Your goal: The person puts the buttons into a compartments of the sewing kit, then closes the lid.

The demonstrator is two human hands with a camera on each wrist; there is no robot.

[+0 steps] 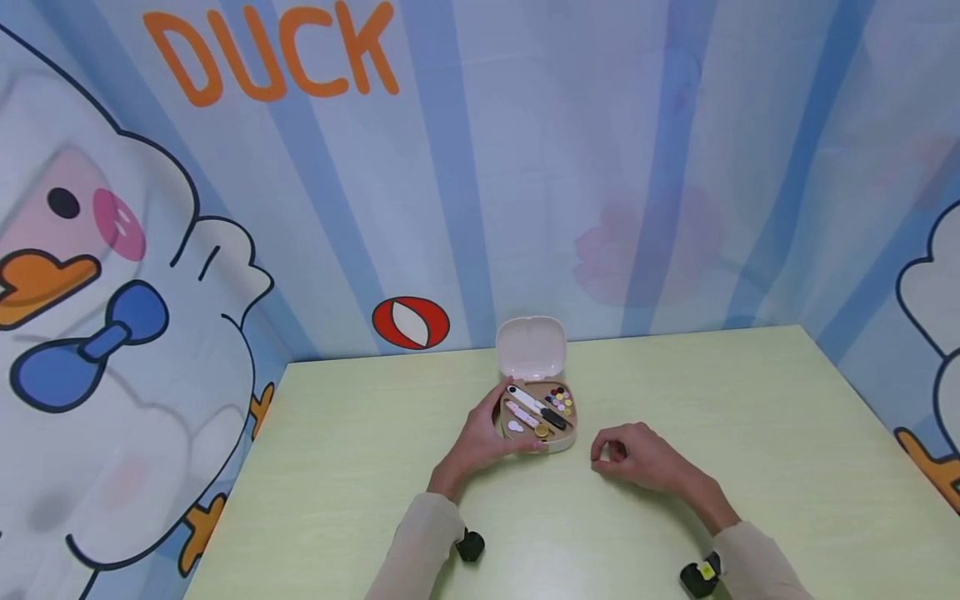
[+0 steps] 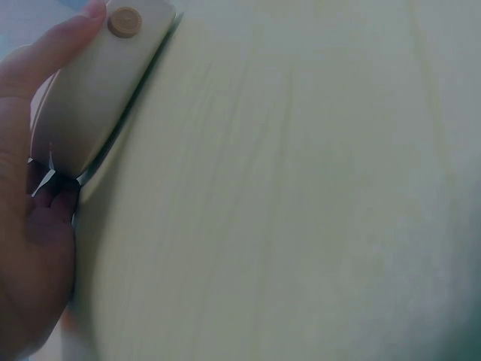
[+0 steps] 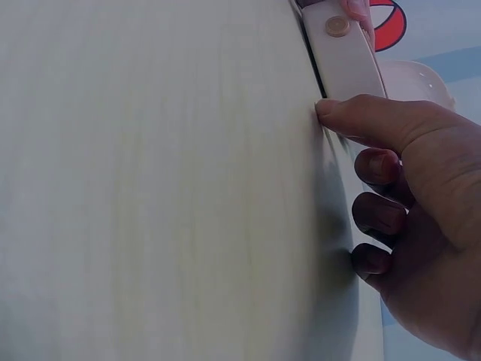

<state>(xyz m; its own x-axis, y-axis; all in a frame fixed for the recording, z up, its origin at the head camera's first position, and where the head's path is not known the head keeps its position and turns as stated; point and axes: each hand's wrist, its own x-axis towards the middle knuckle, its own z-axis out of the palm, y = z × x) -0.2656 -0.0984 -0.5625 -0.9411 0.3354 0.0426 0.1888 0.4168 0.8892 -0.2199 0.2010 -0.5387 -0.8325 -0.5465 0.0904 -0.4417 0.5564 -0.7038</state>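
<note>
Sewing kit (image 1: 538, 414) mid-table, lid up; left hand (image 1: 480, 440) grips edge; right hand (image 1: 637, 457) beside.

sewing kit case (image 1: 537, 417) | lid open, upright | mid table, w/ tools inside

A pale green table (image 1: 750, 433) stands in a corner formed by printed cloth walls (image 1: 570, 150) with blue and white stripes. The left wall shows a white cartoon duck (image 1: 112, 333) and orange letters "DUCK" (image 1: 270, 50). A red-and-white ball (image 1: 411, 323) is printed low on it. Light is soft and even.
</note>
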